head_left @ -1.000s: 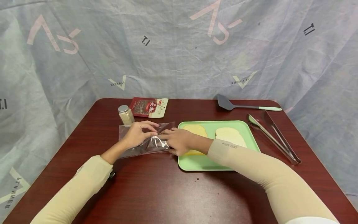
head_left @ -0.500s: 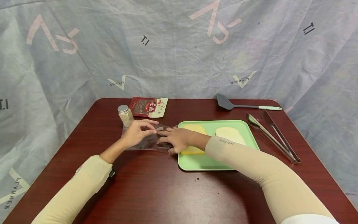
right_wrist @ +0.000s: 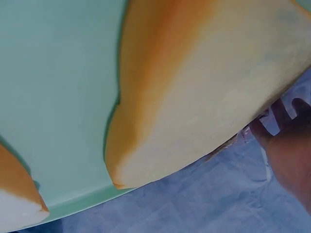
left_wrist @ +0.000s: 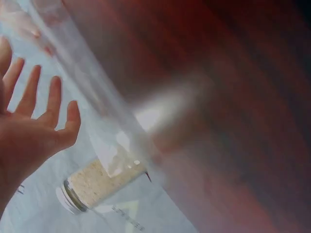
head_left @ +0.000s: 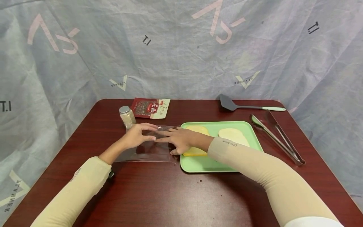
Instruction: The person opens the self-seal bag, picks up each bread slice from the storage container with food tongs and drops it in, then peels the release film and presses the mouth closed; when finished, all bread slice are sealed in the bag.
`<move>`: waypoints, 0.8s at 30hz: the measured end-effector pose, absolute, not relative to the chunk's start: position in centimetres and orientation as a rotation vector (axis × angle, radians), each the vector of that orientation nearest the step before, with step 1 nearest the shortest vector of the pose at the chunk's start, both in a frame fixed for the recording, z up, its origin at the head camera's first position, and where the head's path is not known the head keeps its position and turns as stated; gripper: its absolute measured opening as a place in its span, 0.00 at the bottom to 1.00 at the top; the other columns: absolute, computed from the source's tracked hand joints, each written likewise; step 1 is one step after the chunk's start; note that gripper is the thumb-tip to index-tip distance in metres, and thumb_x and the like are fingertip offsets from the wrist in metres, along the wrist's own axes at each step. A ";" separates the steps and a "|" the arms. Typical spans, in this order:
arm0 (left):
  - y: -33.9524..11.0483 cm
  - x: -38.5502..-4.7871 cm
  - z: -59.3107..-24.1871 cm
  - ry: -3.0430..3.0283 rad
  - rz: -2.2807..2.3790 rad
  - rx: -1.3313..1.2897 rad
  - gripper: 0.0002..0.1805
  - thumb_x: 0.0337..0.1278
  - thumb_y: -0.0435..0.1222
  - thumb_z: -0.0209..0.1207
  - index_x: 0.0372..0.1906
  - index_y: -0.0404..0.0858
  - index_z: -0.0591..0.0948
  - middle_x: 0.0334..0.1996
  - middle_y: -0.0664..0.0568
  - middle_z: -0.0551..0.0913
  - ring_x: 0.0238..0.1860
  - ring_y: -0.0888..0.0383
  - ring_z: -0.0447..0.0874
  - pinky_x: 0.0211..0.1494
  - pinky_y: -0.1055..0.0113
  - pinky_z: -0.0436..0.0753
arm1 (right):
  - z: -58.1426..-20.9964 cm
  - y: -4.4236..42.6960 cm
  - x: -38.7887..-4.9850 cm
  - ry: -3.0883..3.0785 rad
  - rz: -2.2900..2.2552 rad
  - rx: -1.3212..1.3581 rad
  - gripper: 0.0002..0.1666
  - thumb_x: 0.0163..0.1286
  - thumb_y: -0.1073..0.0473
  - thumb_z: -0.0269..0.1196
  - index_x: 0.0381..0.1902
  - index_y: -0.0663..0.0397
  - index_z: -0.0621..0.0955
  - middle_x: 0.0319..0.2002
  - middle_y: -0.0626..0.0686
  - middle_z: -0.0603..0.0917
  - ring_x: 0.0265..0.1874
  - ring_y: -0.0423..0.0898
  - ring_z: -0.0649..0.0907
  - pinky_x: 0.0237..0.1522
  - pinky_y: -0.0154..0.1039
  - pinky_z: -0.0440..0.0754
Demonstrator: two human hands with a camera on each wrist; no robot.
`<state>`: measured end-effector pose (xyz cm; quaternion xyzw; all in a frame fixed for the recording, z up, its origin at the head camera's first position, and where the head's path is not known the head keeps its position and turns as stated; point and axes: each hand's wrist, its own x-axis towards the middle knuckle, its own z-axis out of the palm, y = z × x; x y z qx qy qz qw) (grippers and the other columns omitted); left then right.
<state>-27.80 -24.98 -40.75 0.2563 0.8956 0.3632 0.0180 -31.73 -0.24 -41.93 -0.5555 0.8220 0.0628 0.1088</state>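
Note:
A clear plastic bag (head_left: 153, 154) lies on the table left of the green tray (head_left: 210, 168). My left hand (head_left: 136, 135) is over its left part, fingers extended and spread in the left wrist view, where the hand (left_wrist: 34, 121) is beside the clear film. My right hand (head_left: 181, 138) reaches across the tray, its straight fingers over the bag's right part near the left fingertips. Whether either hand touches the plastic cannot be told. Bread slices (head_left: 232, 136) lie on the tray; the left one (right_wrist: 209, 92) is partly hidden under my right wrist.
A glass jar (head_left: 127, 116) with a silver lid stands behind my left hand, beside a red spice packet (head_left: 150, 108). At the back right lies a grey spatula (head_left: 228, 103). Metal tongs (head_left: 276, 138) rest right of the tray.
The bunched bag has flattened and spread toward the table's front. My left hand has shifted slightly left and its thumb has lowered; the right hand has hardly moved.

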 end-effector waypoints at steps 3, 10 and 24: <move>-26.0 -28.2 -41.0 2.830 0.922 0.808 0.27 0.54 0.40 0.71 0.59 0.34 0.81 0.64 0.42 0.76 0.66 0.42 0.71 0.62 0.44 0.74 | -41.9 -0.2 -31.7 2.419 0.191 -1.632 0.44 0.73 0.38 0.54 0.79 0.24 0.45 0.80 0.44 0.38 0.77 0.55 0.52 0.69 0.63 0.58; -27.4 -28.6 -41.4 2.885 0.653 0.806 0.31 0.51 0.45 0.73 0.60 0.38 0.82 0.65 0.41 0.75 0.65 0.39 0.71 0.62 0.37 0.69 | -42.0 0.0 -31.7 2.428 0.168 -1.677 0.44 0.74 0.35 0.52 0.80 0.27 0.46 0.80 0.46 0.39 0.76 0.55 0.55 0.69 0.62 0.60; -28.5 -28.3 -41.8 2.869 0.482 0.689 0.41 0.45 0.56 0.73 0.66 0.45 0.78 0.71 0.43 0.66 0.65 0.38 0.61 0.50 0.44 0.62 | -41.9 0.0 -31.7 2.410 0.160 -1.654 0.41 0.75 0.37 0.52 0.79 0.26 0.50 0.80 0.46 0.42 0.76 0.57 0.54 0.69 0.63 0.59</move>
